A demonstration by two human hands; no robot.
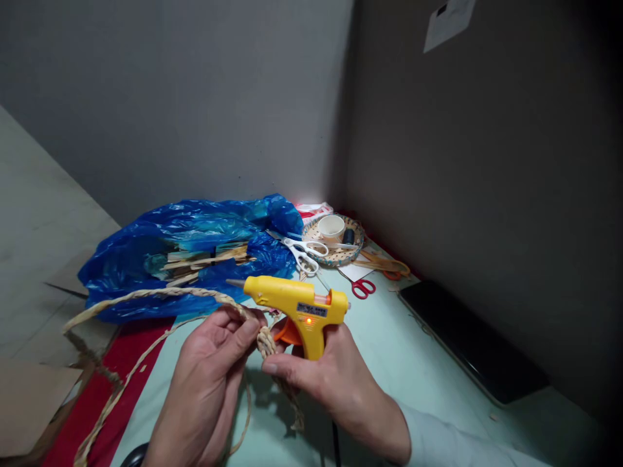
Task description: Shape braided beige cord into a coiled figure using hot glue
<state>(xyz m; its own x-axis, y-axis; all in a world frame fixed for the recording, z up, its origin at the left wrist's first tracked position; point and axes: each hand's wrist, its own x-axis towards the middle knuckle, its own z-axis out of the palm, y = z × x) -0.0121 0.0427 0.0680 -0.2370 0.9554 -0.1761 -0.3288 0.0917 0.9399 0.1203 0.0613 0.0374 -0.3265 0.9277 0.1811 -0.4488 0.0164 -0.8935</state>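
Observation:
My left hand (209, 370) pinches a twisted straw cord (160, 293) where it meets a small coiled braid (265, 342). The cord's long tail loops out to the left and back down toward the table's front. In my right hand (331, 383) is a yellow hot glue gun (292, 301), its nozzle pointing left and its orange light lit. The right thumb also presses against the coiled braid, and a frayed end hangs below it. An orange trigger shows partly behind the braid; most of the right fingers are hidden.
Behind my hands lies a blue plastic bag (195, 217) with dry fibre strips (204, 263). White scissors (304, 250), a woven tray (335, 258) holding a white cup (331, 227), and red-handled scissors (363, 288) stand further back. A black phone-like slab (472, 340) lies at right by the wall.

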